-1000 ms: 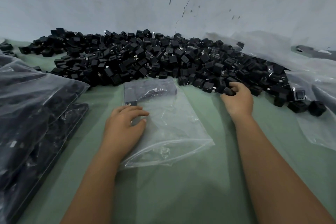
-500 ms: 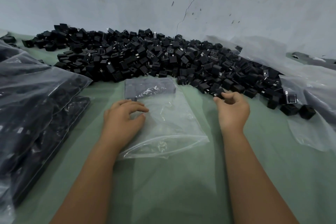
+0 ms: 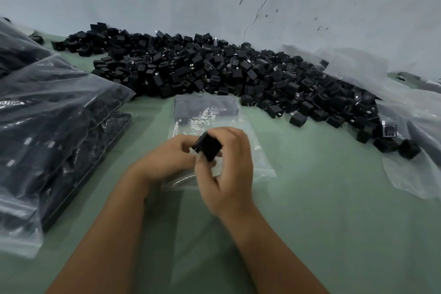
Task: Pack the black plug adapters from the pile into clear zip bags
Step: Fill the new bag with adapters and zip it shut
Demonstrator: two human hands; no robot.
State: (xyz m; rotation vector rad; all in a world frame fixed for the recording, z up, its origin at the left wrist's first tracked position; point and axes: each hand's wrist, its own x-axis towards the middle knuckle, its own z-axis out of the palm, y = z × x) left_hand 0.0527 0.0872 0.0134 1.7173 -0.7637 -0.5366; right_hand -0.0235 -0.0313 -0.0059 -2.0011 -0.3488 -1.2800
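Note:
A large pile of black plug adapters stretches along the wall at the back of the green table. In front of it lies a clear zip bag with a few adapters in its far end. Over the bag's near end, my right hand grips one black adapter between thumb and fingers. My left hand is right beside it, its fingers curled at the bag's near edge and next to the adapter. Whether the left fingers pinch the bag is blurred.
Filled clear bags of adapters are stacked at the left. Loose clear plastic lies at the right, with a few stray adapters on and beside it. A cracked grey wall stands behind the pile. Bare green tabletop lies near me.
My right hand has left the pile's edge and come left and toward me, carrying one adapter to the bag's near end. My left hand has lifted off the bag to meet it.

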